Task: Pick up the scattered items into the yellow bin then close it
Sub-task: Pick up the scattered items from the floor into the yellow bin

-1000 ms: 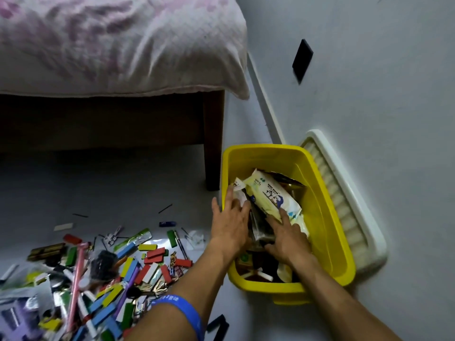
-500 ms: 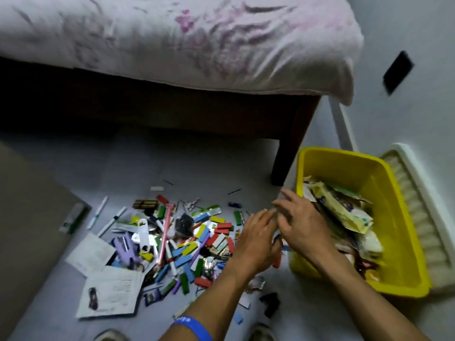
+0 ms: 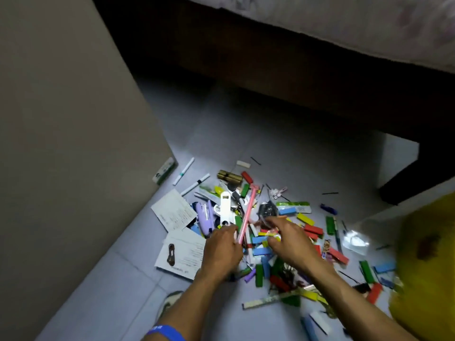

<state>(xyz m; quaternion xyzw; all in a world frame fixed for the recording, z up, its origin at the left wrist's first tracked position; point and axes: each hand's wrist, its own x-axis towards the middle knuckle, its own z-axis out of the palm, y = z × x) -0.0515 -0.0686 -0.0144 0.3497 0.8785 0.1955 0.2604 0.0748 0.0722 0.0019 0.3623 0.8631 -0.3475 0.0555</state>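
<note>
A heap of scattered items (image 3: 268,232) covers the grey floor: coloured plastic blocks, a pink stick (image 3: 248,212), a white flat opener (image 3: 225,210), a purple stapler (image 3: 204,215), pens and paper cards. Both hands are down on the heap's middle. My left hand (image 3: 221,247) lies beside the pink stick's near end with its fingers bent down into the pile; what they hold is hidden. My right hand (image 3: 290,239) hovers over the blocks with spread fingers. The yellow bin (image 3: 423,254) is a blurred shape at the right edge, to the right of my right arm.
A beige cabinet side (image 3: 73,143) stands on the left, with a small green-and-white box (image 3: 164,170) at its foot. The dark bed frame (image 3: 295,70) and its leg (image 3: 413,178) bound the far side. A shoe (image 3: 170,303) sits near my left forearm.
Both hands have left the yellow bin and swung left onto the heap of items. The view has turned left, so the bin now sits at the right edge.
</note>
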